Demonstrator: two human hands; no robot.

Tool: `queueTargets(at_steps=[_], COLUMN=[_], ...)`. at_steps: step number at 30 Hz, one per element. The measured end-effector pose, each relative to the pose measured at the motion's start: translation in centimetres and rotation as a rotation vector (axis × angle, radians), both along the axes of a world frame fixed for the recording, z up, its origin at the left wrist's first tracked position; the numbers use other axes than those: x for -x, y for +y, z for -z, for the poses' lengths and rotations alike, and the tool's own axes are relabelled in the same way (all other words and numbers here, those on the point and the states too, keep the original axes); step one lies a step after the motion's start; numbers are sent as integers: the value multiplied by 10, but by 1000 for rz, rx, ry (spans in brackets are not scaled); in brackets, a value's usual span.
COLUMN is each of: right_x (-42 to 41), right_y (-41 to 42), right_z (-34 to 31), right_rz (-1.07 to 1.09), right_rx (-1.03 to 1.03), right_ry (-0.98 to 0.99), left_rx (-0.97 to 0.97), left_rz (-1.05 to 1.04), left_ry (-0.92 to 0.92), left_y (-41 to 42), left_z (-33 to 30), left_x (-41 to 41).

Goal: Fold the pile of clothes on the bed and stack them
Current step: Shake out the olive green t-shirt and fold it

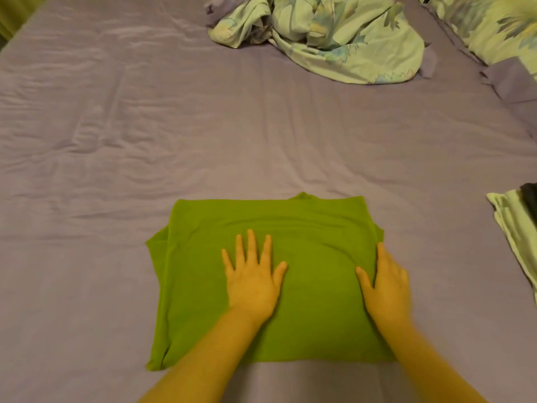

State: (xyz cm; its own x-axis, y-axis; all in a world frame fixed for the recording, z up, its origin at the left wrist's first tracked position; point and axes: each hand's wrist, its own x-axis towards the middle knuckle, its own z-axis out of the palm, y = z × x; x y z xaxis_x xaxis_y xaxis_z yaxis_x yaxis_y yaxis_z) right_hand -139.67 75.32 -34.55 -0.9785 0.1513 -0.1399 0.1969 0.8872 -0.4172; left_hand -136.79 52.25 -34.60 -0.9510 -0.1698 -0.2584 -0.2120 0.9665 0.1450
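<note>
Bed [116, 141] with a lilac sheet carries everything here. Close to its near edge, about midway along, lies a green garment [261, 222] folded into a rough rectangle, flat on the sheet, with a small bump of cloth poking out along its far edge and loose layers showing at its left side.

The left hand [252, 282] lies palm down on the middle of the green garment, its fingers [251, 242] straight and spread, pressing the cloth and gripping nothing. The right hand [388, 286] rests on the garment's right part, at its right edge; its thumb and first finger are stretched out flat on the cloth, the other fingers bend over the edge, and whether they grasp cloth there I cannot tell. Both forearms come in from the near edge of the bed.

At the far edge of the bed, right of the middle, a crumpled pale green patterned cloth [334, 36] lies in a heap. In the far right corner is a patterned pillow [494, 27]. At the right edge, level with the garment's far edge and well apart from it, a folded pale green piece [513, 219] lies with something dark [530, 199] on top, cut off by the picture's side.
</note>
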Motion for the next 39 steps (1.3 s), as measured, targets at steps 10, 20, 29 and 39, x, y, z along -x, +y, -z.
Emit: queueTargets(at_steps=[10, 20, 29, 39], right_x=[16, 9, -40, -66], right_y=[-10, -175, -269, -247], right_z=[-41, -88, -49, -66], right_rz=[93, -469, -642, -599], right_rx=[879, 689, 504, 364], right_ry=[-201, -120, -414, -546], left_rx=[-1032, -2131, -1967, -1678], left_rz=[-92, -931, -1079, -953], left_ry=[-147, -58, 70, -148], left_y=[77, -30, -143, -143], left_z=[-46, -94, -53, -45], left_x=[19, 25, -35, -64])
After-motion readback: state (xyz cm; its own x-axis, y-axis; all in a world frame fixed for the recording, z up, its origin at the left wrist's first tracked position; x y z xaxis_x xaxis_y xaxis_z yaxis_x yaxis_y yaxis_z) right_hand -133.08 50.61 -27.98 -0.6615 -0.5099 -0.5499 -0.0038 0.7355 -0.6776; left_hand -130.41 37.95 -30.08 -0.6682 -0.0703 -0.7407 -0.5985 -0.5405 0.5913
